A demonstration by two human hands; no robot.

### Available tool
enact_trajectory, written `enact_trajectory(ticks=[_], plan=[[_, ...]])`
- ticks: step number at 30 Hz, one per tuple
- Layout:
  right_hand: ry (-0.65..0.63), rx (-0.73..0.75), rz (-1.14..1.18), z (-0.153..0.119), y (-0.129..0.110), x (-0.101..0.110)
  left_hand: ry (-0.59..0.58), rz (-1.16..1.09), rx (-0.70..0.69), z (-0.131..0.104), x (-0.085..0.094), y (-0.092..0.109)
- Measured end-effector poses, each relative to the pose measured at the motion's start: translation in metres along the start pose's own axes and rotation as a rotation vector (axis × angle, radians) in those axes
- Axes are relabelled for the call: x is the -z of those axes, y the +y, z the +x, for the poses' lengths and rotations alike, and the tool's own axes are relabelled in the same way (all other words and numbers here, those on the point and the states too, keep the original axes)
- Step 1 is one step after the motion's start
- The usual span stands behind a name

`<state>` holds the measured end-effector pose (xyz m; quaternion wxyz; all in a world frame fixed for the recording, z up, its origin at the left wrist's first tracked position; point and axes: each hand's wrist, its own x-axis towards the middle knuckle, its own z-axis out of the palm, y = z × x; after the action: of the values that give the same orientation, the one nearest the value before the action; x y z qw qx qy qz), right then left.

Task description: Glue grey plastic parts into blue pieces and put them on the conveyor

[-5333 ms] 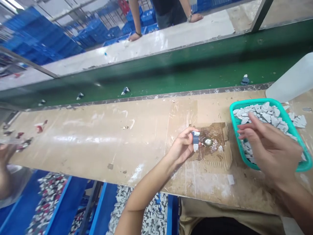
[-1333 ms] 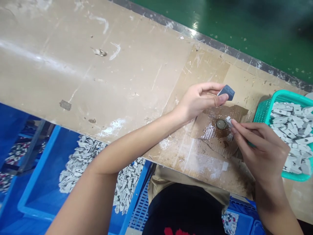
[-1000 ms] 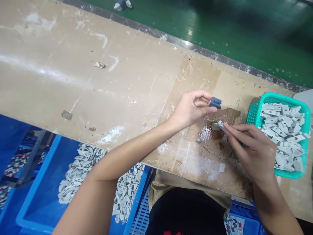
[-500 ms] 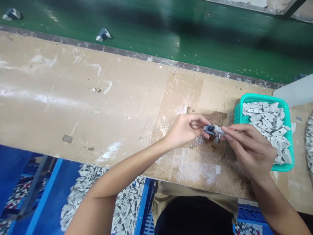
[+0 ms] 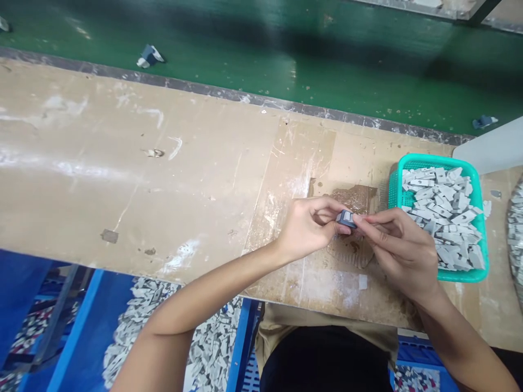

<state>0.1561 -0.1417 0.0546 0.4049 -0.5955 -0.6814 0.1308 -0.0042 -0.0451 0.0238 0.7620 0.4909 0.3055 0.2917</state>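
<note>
Between thumb and fingers, my left hand (image 5: 312,226) pinches a small dark blue-grey plastic housing (image 5: 341,219). My right hand (image 5: 402,245) closes from the other side on a light grey plastic piece (image 5: 348,215), which sits in the housing. Fingertips cover part of both pieces, so how deep the grey one sits cannot be made out. Both hands hover over a worn brown cardboard patch (image 5: 355,198) on the bench. Right beside my right hand stands a turquoise basket (image 5: 483,239) heaped with similar light grey pieces (image 5: 453,218).
Beyond the bench (image 5: 196,163) runs a green conveyor belt (image 5: 245,60) carrying a few blue-and-grey assembled parts (image 5: 150,56). Below the near edge are blue bins (image 5: 77,326), one full of grey pieces (image 5: 214,343). A white panel (image 5: 490,144) stands behind the basket.
The grey piece has moved left into the dark housing, and my right hand came closer to my left. Parts on the belt shifted left, and another appeared at the far right.
</note>
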Motion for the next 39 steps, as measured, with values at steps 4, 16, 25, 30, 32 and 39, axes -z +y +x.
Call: enact_trajectory(ticks=[4, 16, 25, 30, 32, 39], plan=[[0.011, 0.007, 0.064, -0.001, 0.002, -0.006, 0.04, 0.06, -0.015, -0.001, 0.0, 0.001], [0.324, -0.217, -0.033, 0.0, 0.006, 0.024, -0.099, -0.273, 0.211, 0.006, 0.014, 0.015], [0.173, -0.396, -0.46, -0.005, 0.066, 0.081, 0.157, -0.049, 0.177, 0.024, 0.028, 0.016], [-0.078, -0.325, -0.514, -0.017, 0.076, 0.07, 0.381, 0.396, -0.124, 0.067, 0.044, 0.028], [-0.112, -0.318, -0.564, -0.018, 0.076, 0.06, 0.458, 0.525, -0.201, 0.098, 0.054, 0.035], [-0.298, -0.384, -0.64, -0.007, 0.065, 0.043, 0.588, 0.879, -0.224, 0.204, 0.08, 0.053]])
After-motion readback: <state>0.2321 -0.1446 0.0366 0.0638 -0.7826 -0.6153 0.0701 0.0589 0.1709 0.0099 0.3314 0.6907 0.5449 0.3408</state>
